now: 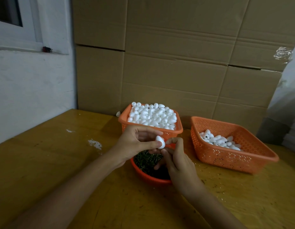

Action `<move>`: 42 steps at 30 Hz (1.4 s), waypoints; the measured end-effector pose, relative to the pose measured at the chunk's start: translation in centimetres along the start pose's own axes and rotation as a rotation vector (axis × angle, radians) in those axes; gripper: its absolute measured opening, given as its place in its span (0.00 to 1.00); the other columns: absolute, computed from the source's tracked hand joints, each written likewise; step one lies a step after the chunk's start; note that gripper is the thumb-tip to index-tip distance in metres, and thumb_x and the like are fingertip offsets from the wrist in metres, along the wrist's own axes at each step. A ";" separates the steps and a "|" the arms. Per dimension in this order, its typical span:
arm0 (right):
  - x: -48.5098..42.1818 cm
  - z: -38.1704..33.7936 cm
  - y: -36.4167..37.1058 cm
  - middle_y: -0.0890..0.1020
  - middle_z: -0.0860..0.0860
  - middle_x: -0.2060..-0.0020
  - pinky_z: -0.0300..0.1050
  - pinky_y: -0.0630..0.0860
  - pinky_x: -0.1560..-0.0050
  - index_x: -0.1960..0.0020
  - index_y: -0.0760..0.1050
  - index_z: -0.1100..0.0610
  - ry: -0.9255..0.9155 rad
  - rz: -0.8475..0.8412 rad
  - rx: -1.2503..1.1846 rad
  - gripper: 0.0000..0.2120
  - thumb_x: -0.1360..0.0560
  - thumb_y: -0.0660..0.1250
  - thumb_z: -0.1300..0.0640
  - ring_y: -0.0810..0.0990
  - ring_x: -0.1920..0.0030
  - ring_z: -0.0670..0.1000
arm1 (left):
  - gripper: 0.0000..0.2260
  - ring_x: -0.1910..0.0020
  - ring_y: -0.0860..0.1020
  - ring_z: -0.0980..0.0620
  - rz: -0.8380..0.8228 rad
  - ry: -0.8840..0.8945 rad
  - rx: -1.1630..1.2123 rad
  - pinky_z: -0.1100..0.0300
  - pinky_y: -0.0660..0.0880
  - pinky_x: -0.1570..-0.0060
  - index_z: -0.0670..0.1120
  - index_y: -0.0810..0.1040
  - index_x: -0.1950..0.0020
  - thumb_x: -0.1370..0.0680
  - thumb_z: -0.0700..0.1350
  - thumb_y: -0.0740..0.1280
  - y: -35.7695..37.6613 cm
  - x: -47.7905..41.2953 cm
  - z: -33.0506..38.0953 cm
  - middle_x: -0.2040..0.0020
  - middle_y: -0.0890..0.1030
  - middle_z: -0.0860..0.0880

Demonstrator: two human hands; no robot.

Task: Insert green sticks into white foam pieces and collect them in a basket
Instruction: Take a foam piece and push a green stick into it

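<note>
My left hand (138, 142) pinches a white egg-shaped foam piece (160, 142) between thumb and fingers, above a red bowl (143, 175) filled with short green sticks (146, 161). My right hand (178, 161) has its curled fingertips pressed against the foam piece's right side; any stick between them is hidden. Behind the hands stands an orange basket (178, 130) heaped with plain foam pieces (153, 115). To the right, a second orange basket (232, 157) holds a smaller pile of foam pieces (219, 141).
Everything sits on a yellow-brown wooden table (61, 162) with white smears at the left. One loose foam piece (118, 114) lies behind the full basket. Cardboard boxes (176, 63) form a wall at the back, and a white wall with a window sill is at the left.
</note>
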State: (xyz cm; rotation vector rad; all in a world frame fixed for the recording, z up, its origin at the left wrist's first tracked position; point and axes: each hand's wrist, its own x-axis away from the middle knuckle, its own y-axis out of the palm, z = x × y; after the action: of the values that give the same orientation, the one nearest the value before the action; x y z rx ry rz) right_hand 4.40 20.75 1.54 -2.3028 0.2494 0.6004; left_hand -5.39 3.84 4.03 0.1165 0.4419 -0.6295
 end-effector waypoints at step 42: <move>0.4 -1.0 0.1 0.87 0.46 0.55 0.58 0.81 0.60 0.43 0.62 0.49 -0.099 0.007 0.089 0.12 0.16 0.55 0.41 0.86 0.60 0.43 | 0.11 0.40 0.84 0.46 -0.248 -0.036 0.056 0.56 0.82 0.45 0.47 0.87 0.45 0.27 0.39 0.78 -1.7 0.1 0.4 0.43 0.87 0.43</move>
State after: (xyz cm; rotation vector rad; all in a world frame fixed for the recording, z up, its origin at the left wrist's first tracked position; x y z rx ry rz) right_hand 5.05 19.97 1.89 -2.1814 0.2320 0.6909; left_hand -6.16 2.29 4.41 0.1037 0.4069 -0.8866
